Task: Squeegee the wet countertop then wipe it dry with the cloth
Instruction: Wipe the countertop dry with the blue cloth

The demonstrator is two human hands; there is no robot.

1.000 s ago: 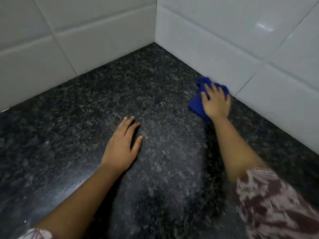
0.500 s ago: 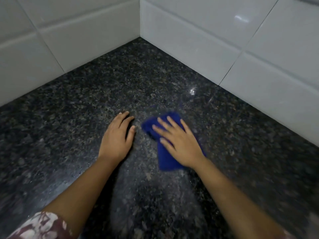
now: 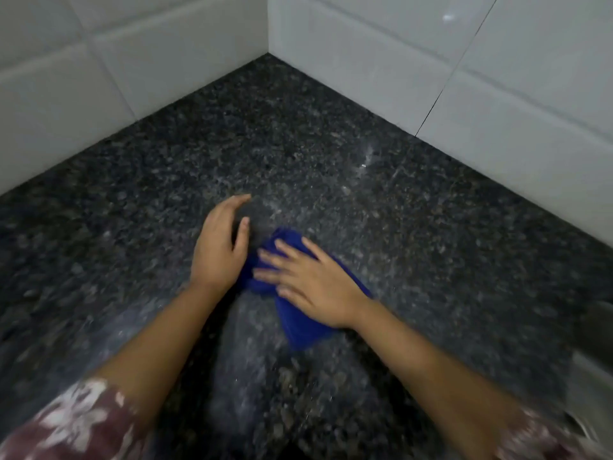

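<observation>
Cloth (image 3: 300,327): blue, bunched, lying on the countertop (image 3: 431,244) just below frame centre. On top of it I see the right hand (image 3: 313,287), palm down, fingers straight and spread, pointing toward the upper left. No finger curls round the fabric that I can see, so I log it as pressing, not gripping. Blue shows past the fingertips above and past the wrist below.

Just left of the cloth is the left hand (image 3: 219,250), palm down on the stone, fingers straight and close together, pointing up-frame, thumb out to the right. It holds nothing. The cloth's left edge runs up to the thumb side of this hand; I cannot tell whether they touch.

Countertop is dark speckled stone and fills most of the frame. I note pale streaks and a few bright glints right of centre, above the cloth.

White tile walls (image 3: 365,61) meet in a corner at upper centre and bound the stone at upper left and upper right.

Sleeves (image 3: 76,423), maroon with white print, sit at lower left and lower right, both blurred. Grey strip (image 3: 597,370) at the lower right edge is too blurred for me to identify
</observation>
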